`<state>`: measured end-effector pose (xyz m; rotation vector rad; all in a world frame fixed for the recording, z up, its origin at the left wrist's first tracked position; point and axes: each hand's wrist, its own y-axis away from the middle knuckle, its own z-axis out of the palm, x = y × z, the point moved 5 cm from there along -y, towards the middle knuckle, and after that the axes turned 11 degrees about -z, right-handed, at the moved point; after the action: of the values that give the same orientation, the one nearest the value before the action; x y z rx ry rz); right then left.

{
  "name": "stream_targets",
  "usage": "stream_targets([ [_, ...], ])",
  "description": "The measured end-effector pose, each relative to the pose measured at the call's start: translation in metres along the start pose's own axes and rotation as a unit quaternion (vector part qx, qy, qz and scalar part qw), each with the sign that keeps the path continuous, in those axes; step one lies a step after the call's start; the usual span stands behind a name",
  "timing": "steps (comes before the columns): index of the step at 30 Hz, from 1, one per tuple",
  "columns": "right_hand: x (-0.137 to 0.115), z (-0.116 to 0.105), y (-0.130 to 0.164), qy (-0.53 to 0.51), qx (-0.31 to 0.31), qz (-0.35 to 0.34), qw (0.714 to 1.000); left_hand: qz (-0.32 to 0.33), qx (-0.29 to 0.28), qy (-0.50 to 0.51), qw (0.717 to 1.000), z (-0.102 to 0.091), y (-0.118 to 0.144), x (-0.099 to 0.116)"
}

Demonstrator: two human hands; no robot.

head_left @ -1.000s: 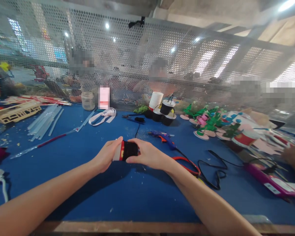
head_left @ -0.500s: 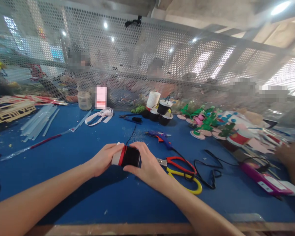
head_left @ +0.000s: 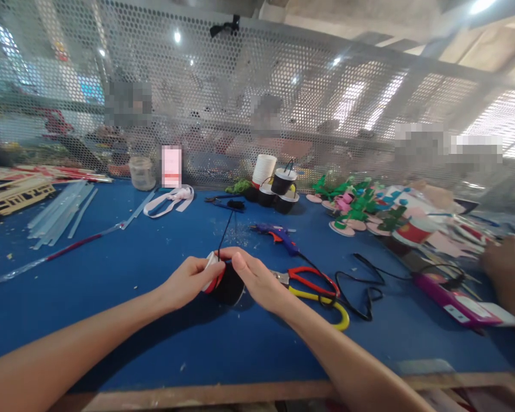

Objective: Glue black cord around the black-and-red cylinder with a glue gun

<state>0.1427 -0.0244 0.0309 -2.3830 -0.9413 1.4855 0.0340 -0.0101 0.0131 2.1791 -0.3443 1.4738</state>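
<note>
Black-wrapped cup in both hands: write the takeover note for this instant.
Left hand: grips the white-and-red end of the small black-wrapped paper cup.
Right hand: fingers press on the cup's top, where a black cord runs away across the blue table.
Nearby: red-and-yellow scissors right of the cup, blue glue gun behind.
Done: black covers most of the cup.
Left: the red-and-white end is bare.

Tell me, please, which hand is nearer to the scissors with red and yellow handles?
Right. The right hand lies just beside the scissors, almost touching the blades. The left hand is farther away, on the other side of the black cup that both hands hold.
</note>
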Motion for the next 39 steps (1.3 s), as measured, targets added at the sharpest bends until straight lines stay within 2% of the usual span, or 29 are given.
stream_targets([
  [2, -0.001, -0.004, -0.003, 0.041, -0.002, -0.015, 0.999, -0.011, 0.020, -0.003, 1.000, -0.001, -0.001, -0.002],
  [4, 0.006, -0.019, -0.008, 0.098, 0.015, 0.015, 0.995, -0.017, 0.036, -0.009, 0.999, -0.004, -0.002, -0.004],
  [6, 0.021, -0.047, -0.012, 0.180, 0.049, 0.099, 0.977, -0.009, 0.051, -0.013, 0.999, -0.007, -0.001, -0.003],
  [8, 0.040, -0.080, -0.012, 0.313, 0.071, 0.207, 0.924, 0.012, 0.063, -0.018, 0.998, -0.010, 0.000, -0.001],
  [10, 0.058, -0.103, -0.012, 0.348, 0.071, 0.251, 0.900, 0.032, 0.074, -0.024, 0.996, -0.012, 0.001, 0.002],
  [13, 0.086, -0.114, -0.008, 0.344, 0.048, 0.302, 0.888, 0.031, 0.076, -0.025, 0.996, -0.012, 0.001, 0.003],
  [16, 0.101, -0.112, -0.004, 0.330, 0.057, 0.318, 0.887, 0.035, 0.070, -0.044, 0.996, -0.011, 0.000, 0.005],
  [18, 0.101, -0.111, -0.003, 0.317, 0.080, 0.318, 0.890, 0.035, 0.069, -0.050, 0.996, -0.014, -0.002, 0.006],
  [23, 0.067, -0.115, -0.006, 0.238, 0.135, 0.268, 0.923, 0.013, 0.102, -0.004, 0.995, -0.023, -0.010, 0.002],
  [25, 0.048, -0.107, -0.006, 0.184, 0.119, 0.240, 0.946, 0.001, 0.124, 0.007, 0.992, -0.024, -0.011, -0.001],
  [28, 0.024, -0.083, -0.001, 0.084, 0.080, 0.205, 0.972, 0.008, 0.137, 0.011, 0.990, -0.020, -0.009, -0.003],
  [32, 0.005, -0.057, 0.008, -0.016, 0.061, 0.163, 0.985, 0.026, 0.142, 0.000, 0.990, -0.019, -0.006, -0.003],
  [39, -0.005, -0.043, 0.024, 0.003, 0.004, 0.182, 0.983, 0.040, 0.136, 0.000, 0.990, -0.023, -0.004, -0.004],
])
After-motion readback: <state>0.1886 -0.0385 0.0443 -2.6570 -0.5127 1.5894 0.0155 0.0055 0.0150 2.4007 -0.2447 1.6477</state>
